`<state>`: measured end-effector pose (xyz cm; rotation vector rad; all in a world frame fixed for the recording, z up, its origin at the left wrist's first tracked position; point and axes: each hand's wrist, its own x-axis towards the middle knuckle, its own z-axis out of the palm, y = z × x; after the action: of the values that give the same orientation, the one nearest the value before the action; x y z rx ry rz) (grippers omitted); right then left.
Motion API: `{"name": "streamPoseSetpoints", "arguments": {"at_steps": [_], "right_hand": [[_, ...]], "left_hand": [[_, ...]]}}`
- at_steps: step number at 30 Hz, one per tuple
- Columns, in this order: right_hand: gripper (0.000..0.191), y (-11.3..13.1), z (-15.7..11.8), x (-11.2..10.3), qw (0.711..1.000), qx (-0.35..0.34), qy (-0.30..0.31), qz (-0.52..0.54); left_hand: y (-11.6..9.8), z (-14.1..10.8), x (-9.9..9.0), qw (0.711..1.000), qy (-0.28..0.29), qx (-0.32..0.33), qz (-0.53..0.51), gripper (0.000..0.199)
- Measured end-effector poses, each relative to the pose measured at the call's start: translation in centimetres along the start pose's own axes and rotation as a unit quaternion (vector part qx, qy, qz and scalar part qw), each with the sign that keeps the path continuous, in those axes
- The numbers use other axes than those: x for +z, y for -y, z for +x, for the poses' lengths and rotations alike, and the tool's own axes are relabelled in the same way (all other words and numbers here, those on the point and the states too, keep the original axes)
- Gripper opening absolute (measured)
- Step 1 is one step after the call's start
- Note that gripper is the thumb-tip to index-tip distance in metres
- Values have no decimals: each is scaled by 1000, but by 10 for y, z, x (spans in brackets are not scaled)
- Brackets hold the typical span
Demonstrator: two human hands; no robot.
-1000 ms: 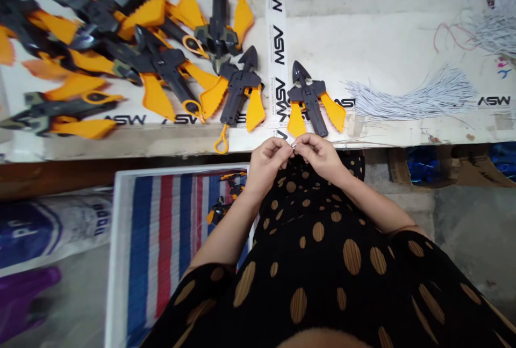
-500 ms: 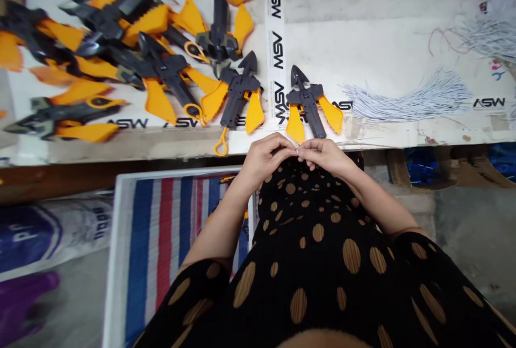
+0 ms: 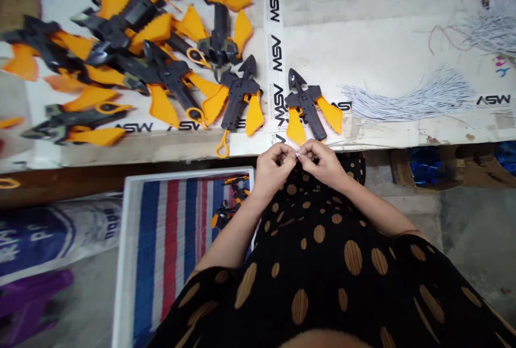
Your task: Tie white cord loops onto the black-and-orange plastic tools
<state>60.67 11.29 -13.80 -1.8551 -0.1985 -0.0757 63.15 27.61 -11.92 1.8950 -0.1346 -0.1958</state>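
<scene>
A thin white strand (image 3: 297, 153), barely visible in the head view, sits between the fingertips of the left hand (image 3: 275, 168) and right hand (image 3: 325, 165), both pinching it by the near edge of the white-covered table (image 3: 363, 36). It looks light, pliable and easy to drop, best pinched near its ends, while the dark grey plastic toy with orange wings (image 3: 308, 103) just beyond seems stiff, best held around its straight body.

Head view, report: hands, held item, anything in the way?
Left-hand grip and right-hand grip close together, pinched on small white bit, mostly hidden. Grey-and-orange toy lies just beyond. No obstruction seen.
</scene>
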Motion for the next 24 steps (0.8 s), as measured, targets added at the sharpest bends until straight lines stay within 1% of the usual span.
{"name": "streamPoseSetpoints", "arguments": {"at_steps": [3, 5, 7, 10, 12, 14, 16, 17, 18, 19, 20, 22, 24], "right_hand": [[12, 0, 0, -3, 998, 5, 34, 48], [14, 0, 0, -4, 997, 18, 52, 58], [14, 0, 0, -3, 997, 13, 54, 47], [12, 1, 0, -1, 999, -13, 30, 14], [15, 2, 2, 0, 1000, 13, 17, 16], [18, 4, 4, 1, 997, 65, 23, 41], [20, 5, 6, 0, 991, 104, 40, 67], [21, 6, 7, -1, 989, 115, 50, 79], [22, 7, 8, -2, 986, 122, 61, 92], [23, 8, 8, -4, 984, 125, 71, 107], [24, 9, 9, -5, 981, 126, 82, 124], [24, 10, 9, -6, 978, 117, 91, 147], [22, 11, 9, -5, 981, 105, 79, 139]], "left_hand": [[-5, 0, -6, 998, 45, -19, -48, 15], [-6, 0, -8, 996, 59, -25, -60, 17], [-5, -1, -9, 996, 56, -27, -58, 17], [0, -2, -8, 999, 38, -11, -32, 16], [4, -1, -8, 999, 12, 44, 13, 14], [9, 0, -9, 988, -10, 138, 68, 13], [14, 3, -13, 965, -5, 235, 118, 12], [16, 4, -15, 953, 3, 269, 139, 11], [18, 5, -17, 945, 9, 289, 156, 10], [18, 5, -19, 941, 12, 294, 167, 8], [19, 5, -21, 943, 12, 286, 170, 7], [18, 4, -22, 959, 19, 243, 145, 8], [17, 2, -20, 978, 40, 187, 79, 13]]}}
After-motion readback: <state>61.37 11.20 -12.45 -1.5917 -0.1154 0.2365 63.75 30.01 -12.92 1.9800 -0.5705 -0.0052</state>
